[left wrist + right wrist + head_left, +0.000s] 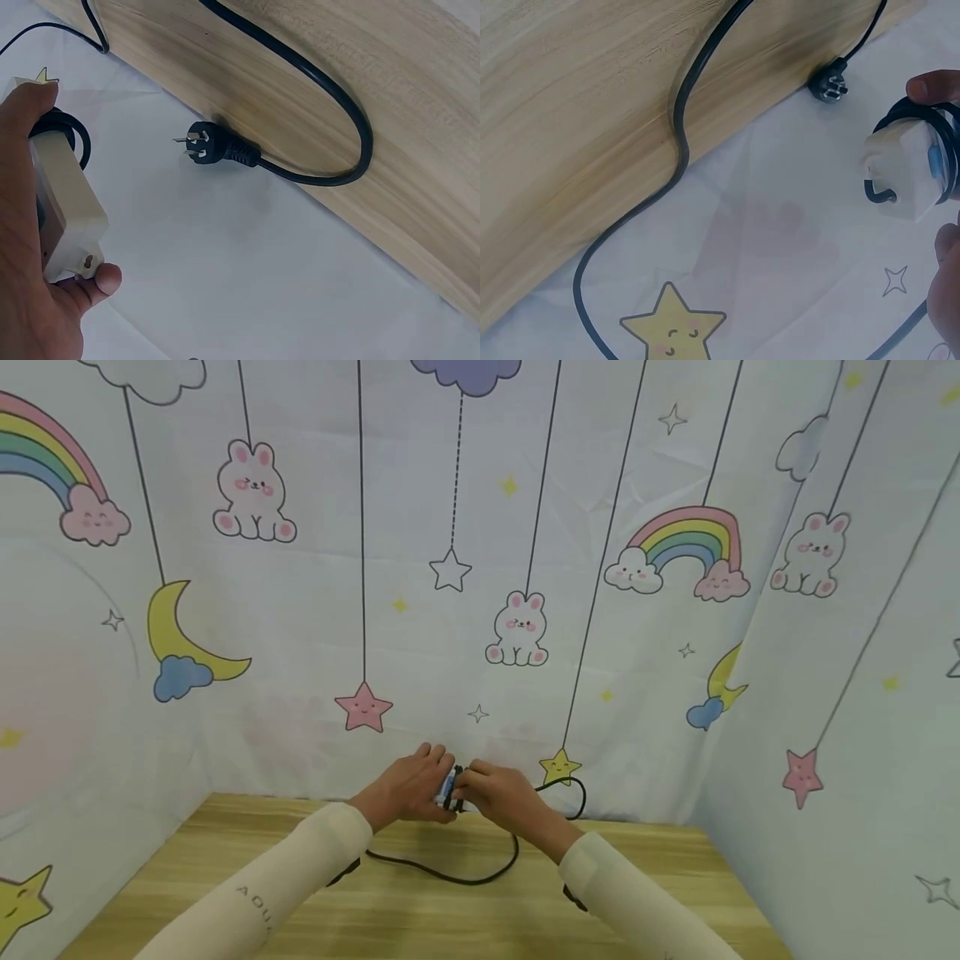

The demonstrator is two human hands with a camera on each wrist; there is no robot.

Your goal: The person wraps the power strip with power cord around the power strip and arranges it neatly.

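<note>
A white power strip point(71, 199) is gripped by my left hand point(416, 787), its fingers at one end and the thumb at the other in the left wrist view. Black cord point(911, 109) is wound round the strip's middle. My right hand point(508, 797) is up against the strip, its curled fingers pinching the cord at the wraps; the fingertips are partly hidden. The cord's free part point(465, 882) lies in a loose curve over the table. At its end is a black plug point(206, 142) with three metal prongs, near the table's back edge.
The wooden table point(420, 918) ends at the back against a white cloth wall point(300, 610) printed with stars, bunnies and rainbows. Another loop of cord point(583, 797) stands out right of the right wrist, in front of the cloth.
</note>
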